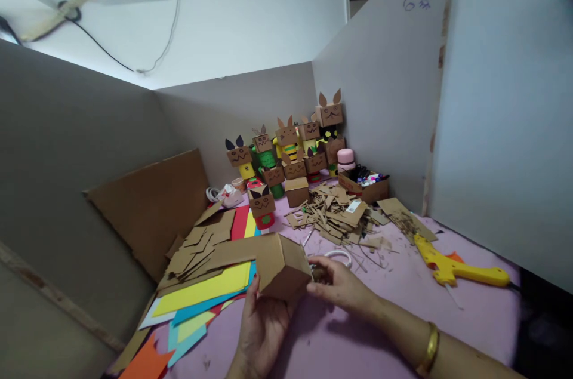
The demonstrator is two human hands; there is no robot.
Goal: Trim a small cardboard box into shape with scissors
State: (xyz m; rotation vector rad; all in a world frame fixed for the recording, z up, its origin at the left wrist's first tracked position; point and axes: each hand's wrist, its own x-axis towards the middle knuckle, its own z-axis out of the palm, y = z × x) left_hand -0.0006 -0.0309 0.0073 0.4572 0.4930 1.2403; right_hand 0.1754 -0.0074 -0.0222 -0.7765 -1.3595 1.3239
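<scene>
A small brown cardboard box is held just above the pink table top. My left hand cups it from below, thumb on its near face. My right hand grips the box's right side with curled fingers; a gold bangle is on that wrist. Behind my right hand lies a white tape ring, partly hidden.
Coloured paper sheets and cardboard pieces lie left. Cardboard scraps pile up behind. A yellow glue gun rests right. Several box figures stand at the back, beside a box of markers. Partition walls enclose the table.
</scene>
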